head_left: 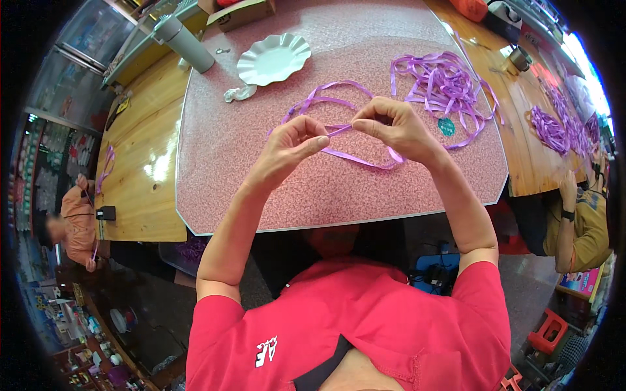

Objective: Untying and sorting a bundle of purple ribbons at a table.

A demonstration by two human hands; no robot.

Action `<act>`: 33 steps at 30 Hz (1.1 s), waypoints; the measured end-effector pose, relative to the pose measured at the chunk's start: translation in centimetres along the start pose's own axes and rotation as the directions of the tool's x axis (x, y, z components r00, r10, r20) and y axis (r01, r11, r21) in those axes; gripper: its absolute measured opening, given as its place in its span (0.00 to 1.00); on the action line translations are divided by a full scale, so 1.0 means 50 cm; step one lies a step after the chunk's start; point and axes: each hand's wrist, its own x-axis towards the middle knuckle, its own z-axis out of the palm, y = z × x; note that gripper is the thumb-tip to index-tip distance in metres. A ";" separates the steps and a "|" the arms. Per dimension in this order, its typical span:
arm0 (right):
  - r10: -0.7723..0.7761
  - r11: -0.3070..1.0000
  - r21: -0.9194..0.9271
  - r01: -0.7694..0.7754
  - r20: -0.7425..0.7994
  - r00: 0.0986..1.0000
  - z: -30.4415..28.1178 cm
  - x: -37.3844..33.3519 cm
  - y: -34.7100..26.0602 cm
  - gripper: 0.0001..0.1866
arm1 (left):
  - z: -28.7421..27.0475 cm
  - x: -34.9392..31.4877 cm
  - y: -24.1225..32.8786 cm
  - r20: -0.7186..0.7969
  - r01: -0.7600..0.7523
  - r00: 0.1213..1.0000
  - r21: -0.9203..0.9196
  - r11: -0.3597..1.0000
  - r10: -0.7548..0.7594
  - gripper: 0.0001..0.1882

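Observation:
Above the middle of the pink speckled table, a flat purple ribbon [358, 157] runs between my two hands and loops around them on the tabletop. My left hand [293, 144] pinches it with thumb and fingertips. Close by, my right hand [394, 125] pinches the same ribbon, leaving a short taut stretch between the fingertips. Whether there is a knot or clip at the pinch is too small to tell. To the right of my right hand lies a tangled pile of purple ribbon [442, 85], and a round green tag [446, 126] rests beside it.
A scalloped white plate [274, 60] and a crumpled white wrapper [240, 94] lie at the far left, near a grey-green bottle [184, 43]. More purple ribbon [550, 130] covers the wooden table at right, where a person sits. Another person sits at left. A metal mug [520, 58] stands far right.

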 end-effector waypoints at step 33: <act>0.405 0.581 0.743 -0.332 0.089 0.910 -0.009 -0.010 0.022 0.10 | 0.016 0.017 0.008 -0.004 -0.180 0.982 0.262 0.948 0.188 0.07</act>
